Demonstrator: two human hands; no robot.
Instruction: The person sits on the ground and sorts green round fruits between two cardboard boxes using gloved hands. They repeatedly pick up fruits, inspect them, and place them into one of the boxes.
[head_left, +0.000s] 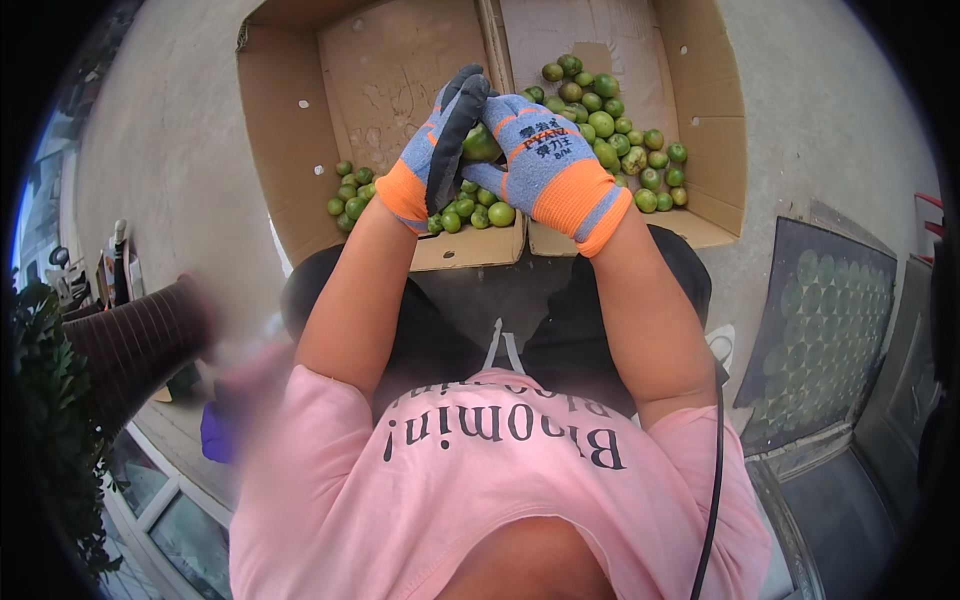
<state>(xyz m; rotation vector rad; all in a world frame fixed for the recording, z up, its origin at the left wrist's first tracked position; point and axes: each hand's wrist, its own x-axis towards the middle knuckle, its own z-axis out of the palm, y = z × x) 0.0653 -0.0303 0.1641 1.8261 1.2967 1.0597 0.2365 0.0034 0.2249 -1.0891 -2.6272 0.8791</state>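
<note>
Above the left cardboard box (285, 127), my two gloved hands meet around one round green fruit (481, 144). My left hand (448, 139), in a blue-grey knit glove with a black coated palm and orange cuff, presses against the fruit's left side. My right hand (544, 154), gloved alike with writing on its back, covers the right side. Several small green fruits (480, 210) lie below my hands along the near edge of that box. More green and browning fruits (604, 124) are heaped in the right cardboard box (705, 150). My fingertips partly hide the held fruit.
The boxes stand side by side on a concrete floor (180, 150), just beyond my knees. A dark mat with a circle pattern (825, 322) lies at the right. To the left are a dark ribbed pot (142, 341) and a leafy plant (49, 420). A black cable (716, 487) hangs by my right arm.
</note>
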